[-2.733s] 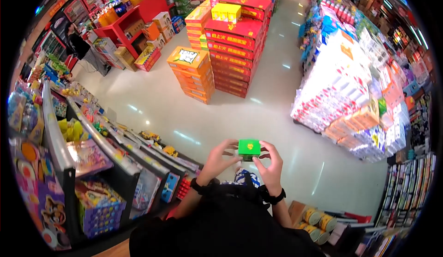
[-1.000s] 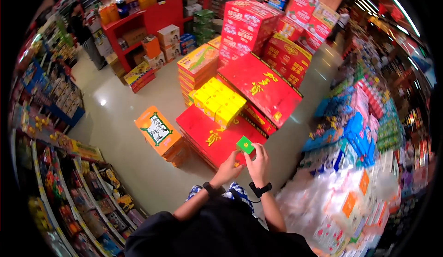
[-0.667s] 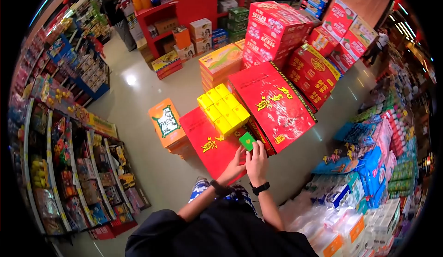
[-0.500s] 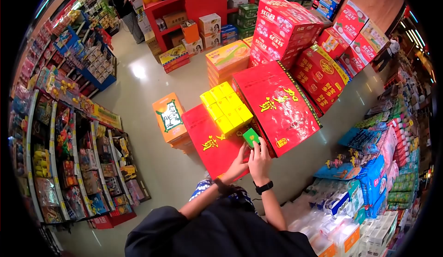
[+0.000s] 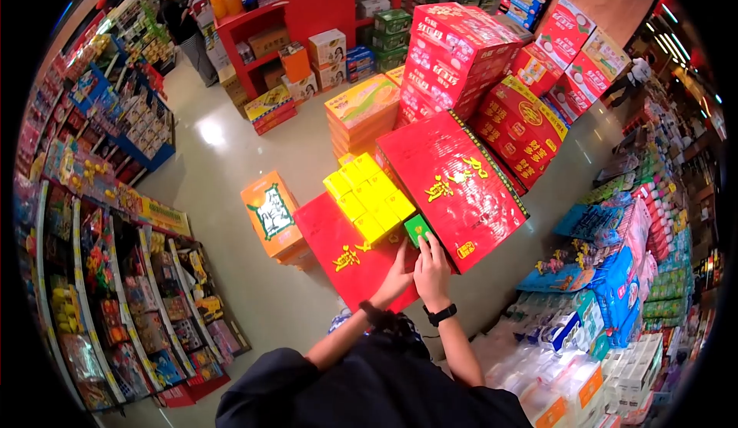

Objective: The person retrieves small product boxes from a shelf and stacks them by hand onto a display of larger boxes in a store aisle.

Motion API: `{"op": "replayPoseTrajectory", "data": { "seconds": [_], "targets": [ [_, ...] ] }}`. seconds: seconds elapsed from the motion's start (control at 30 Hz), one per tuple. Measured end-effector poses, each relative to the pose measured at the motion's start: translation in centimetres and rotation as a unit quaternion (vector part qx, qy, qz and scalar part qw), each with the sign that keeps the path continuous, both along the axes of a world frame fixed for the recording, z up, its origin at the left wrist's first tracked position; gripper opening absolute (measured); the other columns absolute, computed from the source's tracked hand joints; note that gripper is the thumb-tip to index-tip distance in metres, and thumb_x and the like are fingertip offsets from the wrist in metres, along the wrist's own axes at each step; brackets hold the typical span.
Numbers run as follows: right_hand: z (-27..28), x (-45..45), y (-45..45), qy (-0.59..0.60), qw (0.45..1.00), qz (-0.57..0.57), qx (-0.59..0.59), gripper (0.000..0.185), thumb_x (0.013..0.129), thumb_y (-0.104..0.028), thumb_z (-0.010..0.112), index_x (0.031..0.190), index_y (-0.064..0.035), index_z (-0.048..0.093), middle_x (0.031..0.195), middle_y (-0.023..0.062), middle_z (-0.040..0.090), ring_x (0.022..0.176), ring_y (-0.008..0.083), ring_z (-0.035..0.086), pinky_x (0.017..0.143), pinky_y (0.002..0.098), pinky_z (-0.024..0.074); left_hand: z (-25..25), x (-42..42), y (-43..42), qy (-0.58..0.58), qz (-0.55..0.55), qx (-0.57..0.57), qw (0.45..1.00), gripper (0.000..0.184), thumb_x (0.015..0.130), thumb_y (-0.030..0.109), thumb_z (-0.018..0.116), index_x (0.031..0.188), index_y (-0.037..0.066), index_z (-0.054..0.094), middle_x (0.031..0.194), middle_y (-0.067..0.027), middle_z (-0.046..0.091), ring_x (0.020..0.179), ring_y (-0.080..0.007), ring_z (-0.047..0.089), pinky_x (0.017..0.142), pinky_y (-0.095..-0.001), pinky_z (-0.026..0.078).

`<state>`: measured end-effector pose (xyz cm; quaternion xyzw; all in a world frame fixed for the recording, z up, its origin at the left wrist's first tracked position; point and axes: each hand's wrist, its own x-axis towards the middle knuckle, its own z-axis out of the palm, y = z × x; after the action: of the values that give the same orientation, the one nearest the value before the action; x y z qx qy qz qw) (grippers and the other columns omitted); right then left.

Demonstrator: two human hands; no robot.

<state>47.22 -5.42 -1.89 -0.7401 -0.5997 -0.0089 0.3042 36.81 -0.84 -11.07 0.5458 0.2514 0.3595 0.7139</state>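
A small green box (image 5: 416, 229) stands at the near right end of a block of yellow boxes (image 5: 367, 197), on a low red carton (image 5: 327, 236). My right hand (image 5: 432, 273) has its fingers over the green box's top and near side, gripping it. Just left of it, my left hand (image 5: 395, 280) has its fingers stretched toward the box's near left corner; its fingertips are partly hidden, and whether they touch the box is unclear. A taller red carton (image 5: 461, 189) with yellow lettering rises beside the green box on the right.
An orange carton (image 5: 273, 216) stands on the floor to the left. Stacked red-and-white cartons (image 5: 453, 51) rise behind. Toy shelves (image 5: 131, 297) line the left; bagged goods (image 5: 615, 297) crowd the right. A person (image 5: 184, 32) stands far back left.
The green box, with my right hand on it, has settled against the right end of the yellow block. My left hand stays close beside it. The view has shifted slightly.
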Motion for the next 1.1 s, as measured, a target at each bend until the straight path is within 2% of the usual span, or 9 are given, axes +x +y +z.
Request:
{"op": "replayPoseTrajectory", "data": {
  "seconds": [0.13,0.3,0.37,0.67,0.7,0.8,0.93,1.0,1.1],
  "targets": [
    [0.5,-0.6,0.0,0.016,1.0,-0.004,-0.014,0.045,0.095,0.003,0.06,0.14,0.0029,0.061,0.149,0.0228,0.057,0.129,0.0422,0.063,0.104,0.0475,0.0565,-0.8,-0.3,0.2,-0.012,-0.003,-0.003,1.0,0.103,0.092,0.003,0.072,0.172,0.0,0.008,0.175,-0.0259,0.025,0.162,-0.033,0.028,0.129,-0.0401,0.029],
    [-0.1,-0.3,0.3,0.009,1.0,0.008,-0.016,0.049,0.095,0.003,0.059,0.145,0.0011,0.058,0.153,0.0244,0.054,0.132,0.0439,0.061,0.104,0.0478,0.0571,1.3,-0.3,0.1,-0.033,0.003,-0.04,0.999,0.098,0.095,0.002,0.069,0.172,0.001,0.008,0.17,-0.0234,0.034,0.158,-0.0308,0.036,0.127,-0.0389,0.033],
    [0.1,-0.2,0.0,0.033,0.999,0.015,-0.02,0.048,0.097,0.001,0.059,0.146,0.0008,0.058,0.156,0.0214,0.052,0.134,0.0422,0.06,0.107,0.0475,0.055,1.2,-0.2,-0.5,-0.027,0.023,-0.05,0.998,0.096,0.096,0.003,0.07,0.171,0.001,0.011,0.169,-0.0234,0.036,0.157,-0.0308,0.038,0.126,-0.0387,0.034],
    [0.1,2.9,-0.1,0.049,0.991,0.127,-0.016,0.049,0.099,0.001,0.057,0.148,0.0014,0.056,0.158,0.0223,0.049,0.137,0.0438,0.057,0.109,0.0483,0.0538,-0.1,2.0,-2.6,0.001,0.103,-0.026,0.994,0.092,0.093,0.005,0.071,0.169,-0.001,0.02,0.17,-0.0237,0.035,0.16,-0.0307,0.031,0.129,-0.0392,0.027],
    [0.2,3.3,-0.2,0.009,0.989,0.149,-0.015,0.051,0.099,-0.001,0.061,0.148,0.0047,0.052,0.158,0.0272,0.048,0.134,0.0447,0.06,0.104,0.0462,0.0575,1.1,2.4,-3.0,-0.02,0.115,-0.03,0.993,0.09,0.093,0.006,0.072,0.168,-0.002,0.022,0.17,-0.0232,0.035,0.16,-0.0301,0.03,0.13,-0.039,0.026],
    [-0.1,3.6,-0.5,0.019,0.986,0.167,-0.021,0.053,0.098,-0.002,0.062,0.15,0.0042,0.051,0.161,0.0281,0.044,0.138,0.0459,0.057,0.108,0.0472,0.0553,1.6,2.8,-4.3,0.024,0.17,-0.016,0.985,0.088,0.095,0.006,0.071,0.169,0.002,0.024,0.169,-0.0218,0.037,0.157,-0.0288,0.037,0.127,-0.0396,0.032],
    [1.6,3.6,-1.3,0.006,0.984,0.175,-0.017,0.054,0.097,-0.003,0.064,0.149,0.0027,0.053,0.165,0.0271,0.039,0.144,0.0465,0.052,0.115,0.0499,0.05,3.6,2.5,-6.3,-0.018,0.168,-0.042,0.985,0.084,0.098,0.006,0.069,0.17,0.008,0.026,0.169,-0.0199,0.039,0.15,-0.0261,0.047,0.121,-0.0398,0.042],
    [1.6,3.8,-2.3,0.006,0.981,0.195,0.011,0.052,0.095,-0.003,0.065,0.146,0.0005,0.055,0.162,0.0258,0.042,0.14,0.0443,0.054,0.113,0.049,0.0513,3.9,2.0,-7.4,0.021,0.185,-0.002,0.983,0.081,0.1,0.006,0.068,0.17,0.01,0.027,0.169,-0.0188,0.04,0.146,-0.0246,0.051,0.117,-0.0397,0.046],
    [0.7,3.4,-4.3,0.075,0.969,0.232,-0.045,0.049,0.094,-0.004,0.066,0.142,-0.0017,0.058,0.159,0.0232,0.046,0.135,0.0424,0.057,0.11,0.0491,0.0523,6.5,0.6,-10.3,0.037,0.194,-0.017,0.98,0.071,0.102,0.007,0.066,0.166,0.008,0.034,0.166,-0.0157,0.046,0.144,-0.0239,0.054,0.114,-0.0397,0.05]
  ]
}}
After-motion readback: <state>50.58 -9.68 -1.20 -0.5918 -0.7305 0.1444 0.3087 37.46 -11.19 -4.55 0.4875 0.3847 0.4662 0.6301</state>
